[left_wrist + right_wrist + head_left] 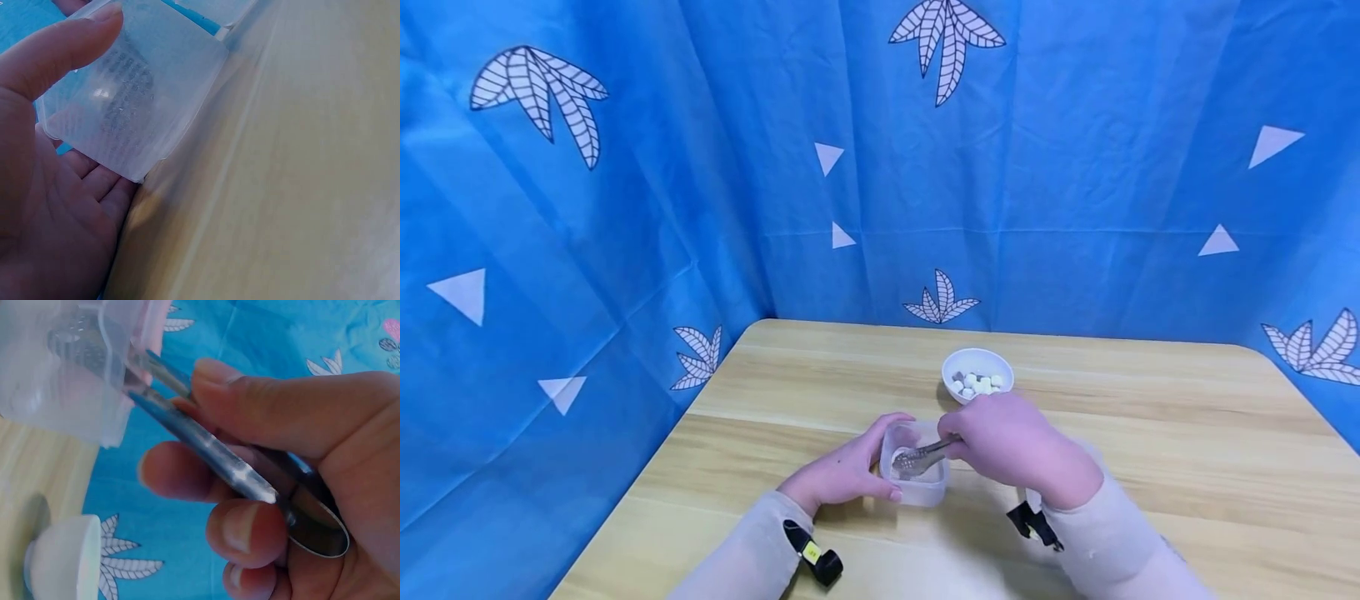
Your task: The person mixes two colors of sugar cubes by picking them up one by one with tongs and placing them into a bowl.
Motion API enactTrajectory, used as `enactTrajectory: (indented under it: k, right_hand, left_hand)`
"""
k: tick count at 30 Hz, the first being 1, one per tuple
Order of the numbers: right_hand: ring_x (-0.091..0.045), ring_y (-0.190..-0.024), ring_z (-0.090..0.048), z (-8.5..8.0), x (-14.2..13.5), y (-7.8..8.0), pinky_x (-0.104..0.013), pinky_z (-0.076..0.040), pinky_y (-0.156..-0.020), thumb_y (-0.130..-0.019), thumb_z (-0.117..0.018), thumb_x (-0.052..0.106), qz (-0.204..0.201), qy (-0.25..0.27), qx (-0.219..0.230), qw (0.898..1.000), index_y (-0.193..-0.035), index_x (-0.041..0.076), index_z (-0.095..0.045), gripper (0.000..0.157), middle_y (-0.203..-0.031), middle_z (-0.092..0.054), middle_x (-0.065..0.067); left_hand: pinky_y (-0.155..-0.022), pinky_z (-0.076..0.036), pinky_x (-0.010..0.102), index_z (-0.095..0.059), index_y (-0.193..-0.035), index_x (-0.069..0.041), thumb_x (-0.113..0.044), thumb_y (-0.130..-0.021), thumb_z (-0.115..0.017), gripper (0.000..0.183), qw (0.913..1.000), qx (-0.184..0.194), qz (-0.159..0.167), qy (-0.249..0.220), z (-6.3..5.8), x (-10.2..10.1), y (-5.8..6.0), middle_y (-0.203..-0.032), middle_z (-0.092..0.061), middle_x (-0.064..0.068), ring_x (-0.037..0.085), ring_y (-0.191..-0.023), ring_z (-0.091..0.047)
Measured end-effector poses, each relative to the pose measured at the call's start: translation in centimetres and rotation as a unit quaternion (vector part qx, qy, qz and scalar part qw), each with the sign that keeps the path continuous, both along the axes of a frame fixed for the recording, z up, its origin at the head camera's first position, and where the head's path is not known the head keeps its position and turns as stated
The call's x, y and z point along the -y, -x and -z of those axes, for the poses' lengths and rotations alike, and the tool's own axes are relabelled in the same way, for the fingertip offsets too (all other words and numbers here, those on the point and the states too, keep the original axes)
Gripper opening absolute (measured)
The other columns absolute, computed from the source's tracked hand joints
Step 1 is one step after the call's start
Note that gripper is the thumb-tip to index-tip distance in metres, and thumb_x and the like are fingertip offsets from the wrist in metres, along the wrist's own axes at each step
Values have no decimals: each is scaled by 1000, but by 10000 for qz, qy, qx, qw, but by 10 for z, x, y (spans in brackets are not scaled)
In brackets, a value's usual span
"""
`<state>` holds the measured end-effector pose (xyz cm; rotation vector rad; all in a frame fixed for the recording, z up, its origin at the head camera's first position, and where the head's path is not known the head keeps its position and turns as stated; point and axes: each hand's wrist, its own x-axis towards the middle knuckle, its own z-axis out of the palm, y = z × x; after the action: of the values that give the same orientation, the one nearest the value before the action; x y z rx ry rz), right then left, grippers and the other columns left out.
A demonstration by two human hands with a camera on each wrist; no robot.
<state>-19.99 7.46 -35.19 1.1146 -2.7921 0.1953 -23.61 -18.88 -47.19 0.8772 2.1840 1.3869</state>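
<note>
My left hand (850,471) holds a clear plastic container (922,493) at its left side, thumb at the front and fingers round the back. In the left wrist view the thumb (75,47) presses the container's wall. My right hand (1011,437) grips metal tongs (928,452), whose perforated tips are down inside the container. The right wrist view shows the tongs (219,453) between thumb and fingers, their bent end near the palm. Whether the tips pinch anything is hard to tell; something pale lies by them.
Behind the container stands a white bowl (977,354) with several small white pieces (977,384). A whitish object, partly hidden, lies under the right wrist. The wooden table (820,367) meets a blue patterned cloth (1075,167) at the back and left.
</note>
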Motion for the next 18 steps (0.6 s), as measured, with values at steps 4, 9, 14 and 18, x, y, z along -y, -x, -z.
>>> enactTrajectory:
  k: [4, 9, 14, 18]
  right_hand:
    - [-4, -55, -43, -11, -11, -1, -26, -39, -52, -90, -77, 27, 37, 376, 166, 9991, -84, 29, -68, 11, -68, -50, 21]
    - [-3, -58, -47, -23, -31, 3, -28, -43, -55, -93, -75, 27, 155, 726, -70, 9972, -100, 24, -73, 8, -73, -56, 19]
    - [-6, -59, -48, -25, -52, 15, -31, -43, -55, -94, -73, 23, 601, 1136, -346, 9911, -105, 19, -73, 11, -77, -61, 14]
    - [-12, -59, -48, -22, -68, 27, -33, -41, -55, -96, -71, 21, 1093, 1246, -431, 9852, -107, 14, -73, 13, -78, -64, 7]
  left_hand:
    - [-118, -27, 40, -17, -160, -24, -26, -80, -82, 104, 9999, 2, 75, -110, 0, 0, 0, -152, -42, -6, 15, -139, -41]
    - [-118, -25, 39, -18, -158, -30, -28, -79, -83, 102, 9999, -25, 29, -106, -1, 1, 0, -153, -41, -6, 15, -142, -37]
    - [-118, -27, 41, -20, -159, -27, -27, -80, -84, 102, 9999, 50, -93, -32, -2, 1, -1, -151, -40, -6, 17, -140, -38]
    - [-117, -27, 43, -19, -159, -25, -28, -80, -84, 102, 9998, 151, -139, 19, -2, 0, -2, -151, -40, -7, 17, -139, -39]
